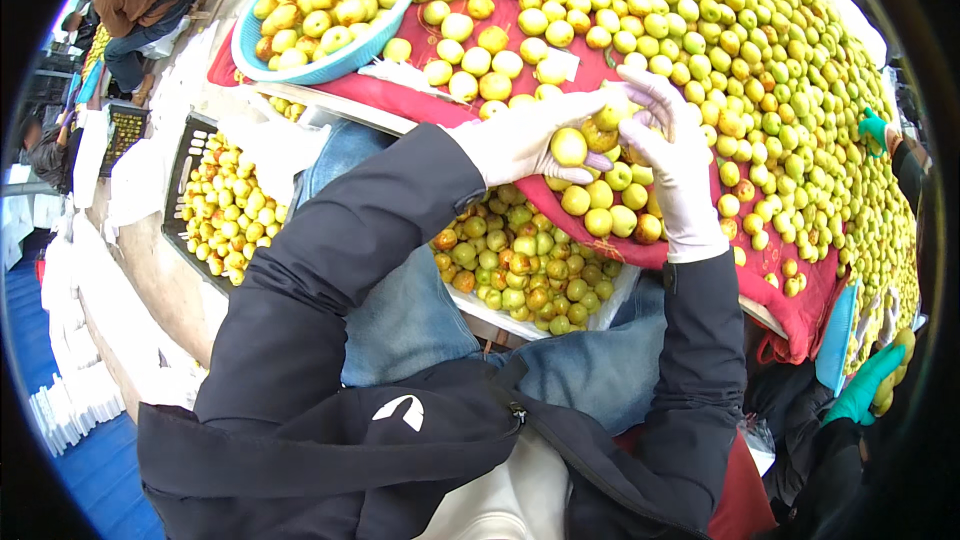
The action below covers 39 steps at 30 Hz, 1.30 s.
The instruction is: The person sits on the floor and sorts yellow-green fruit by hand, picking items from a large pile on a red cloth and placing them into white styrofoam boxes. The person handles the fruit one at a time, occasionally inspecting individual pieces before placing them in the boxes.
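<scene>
My left hand (530, 138), in a pale thin glove, is closed around a few yellow-green jujubes (569, 147) above the front edge of the red cloth (550, 208). Close beside it, my right hand (668, 145), gloved alike, curls its fingers against a jujube (609, 117) with a brownish patch. The two hands almost meet. Below them, more jujubes lie on the cloth, and a large heap (740, 50) spreads away to the back and right. A white-rimmed box of jujubes (530, 265) sits under the cloth's edge, between my knees.
At the back left stands a blue basket (408, 2) full of jujubes. A black crate (178, 180) of smaller-looking ones is at my left. On the right, co-workers' green-gloved hands (860, 390) reach in beside a light-blue container (836, 335). White packaging (75, 320) lines the far left.
</scene>
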Available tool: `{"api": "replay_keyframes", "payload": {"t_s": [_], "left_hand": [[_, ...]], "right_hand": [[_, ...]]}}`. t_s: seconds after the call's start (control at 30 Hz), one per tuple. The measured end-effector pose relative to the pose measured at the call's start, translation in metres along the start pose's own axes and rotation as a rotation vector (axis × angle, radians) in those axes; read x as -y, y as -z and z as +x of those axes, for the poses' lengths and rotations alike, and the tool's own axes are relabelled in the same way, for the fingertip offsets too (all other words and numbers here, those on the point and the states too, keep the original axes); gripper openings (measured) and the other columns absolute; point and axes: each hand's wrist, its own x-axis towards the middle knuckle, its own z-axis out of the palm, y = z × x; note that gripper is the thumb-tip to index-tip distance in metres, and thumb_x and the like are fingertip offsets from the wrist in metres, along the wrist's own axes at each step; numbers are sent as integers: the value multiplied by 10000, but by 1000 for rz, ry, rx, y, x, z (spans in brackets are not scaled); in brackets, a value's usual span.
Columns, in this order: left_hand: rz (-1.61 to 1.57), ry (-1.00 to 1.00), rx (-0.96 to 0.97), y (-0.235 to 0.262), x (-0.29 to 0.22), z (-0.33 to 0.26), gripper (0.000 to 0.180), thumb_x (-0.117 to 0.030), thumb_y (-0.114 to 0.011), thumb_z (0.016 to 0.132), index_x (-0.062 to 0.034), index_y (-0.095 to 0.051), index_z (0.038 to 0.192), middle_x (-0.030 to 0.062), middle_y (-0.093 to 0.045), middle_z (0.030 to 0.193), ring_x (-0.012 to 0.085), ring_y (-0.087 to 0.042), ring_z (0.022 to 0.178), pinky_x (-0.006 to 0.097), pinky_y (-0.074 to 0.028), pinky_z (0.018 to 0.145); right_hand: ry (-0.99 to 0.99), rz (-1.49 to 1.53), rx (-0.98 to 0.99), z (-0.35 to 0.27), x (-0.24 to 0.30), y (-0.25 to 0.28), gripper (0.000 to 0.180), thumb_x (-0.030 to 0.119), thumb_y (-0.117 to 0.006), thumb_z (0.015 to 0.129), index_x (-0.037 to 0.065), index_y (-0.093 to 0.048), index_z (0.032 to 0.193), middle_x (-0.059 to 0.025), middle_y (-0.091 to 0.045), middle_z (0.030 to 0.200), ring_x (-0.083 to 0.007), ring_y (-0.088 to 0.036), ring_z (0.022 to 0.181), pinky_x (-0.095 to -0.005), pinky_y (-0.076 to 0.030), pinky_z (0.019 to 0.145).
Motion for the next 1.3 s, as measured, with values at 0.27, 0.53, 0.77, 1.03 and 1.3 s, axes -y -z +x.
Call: {"api": "replay_keyframes", "payload": {"t_s": [0.27,0.53,0.77,1.03,1.3], "left_hand": [[-5,-10,19,4,-1,0,598,-571,-512,1054,-111,-538,1436,56,-631,1328,208,-710,1059,276,-612,719],[-187,-425,-190,53,-23,-139,773,-691,-524,987,-115,-474,1500,159,-534,1511,187,-659,973,276,-553,716],[-680,-1091,-584,163,13,-322,577,-533,-516,1051,-72,-529,1398,239,-518,1455,298,-683,1050,341,-609,753],[378,-783,-1098,190,-49,-271,445,-209,-591,1040,-112,-513,1467,85,-592,1371,164,-611,1146,304,-520,944],[1992,-601,-923,216,-192,-94,358,-211,-618,987,-86,-632,1323,190,-632,1337,388,-615,1226,433,-495,1041]], "right_hand": [[-8,157,9,-3,-2,1,523,154,-705,941,44,-566,1433,-84,-632,1339,-129,-588,1132,-292,-495,962],[-25,138,-85,4,-8,13,464,187,-607,1019,-8,-539,1435,-139,-664,1289,-96,-576,880,-243,-491,834],[-60,190,-45,-5,-12,3,417,174,-607,1016,-9,-577,1390,-121,-679,1228,-83,-572,848,-237,-490,789],[-132,270,3,-47,13,-24,409,132,-614,1001,-8,-578,1384,-121,-672,1241,-89,-586,868,-246,-503,828],[-277,141,80,-54,3,-28,404,84,-617,998,0,-581,1392,-102,-692,1220,-119,-625,1062,-267,-514,877]]}}
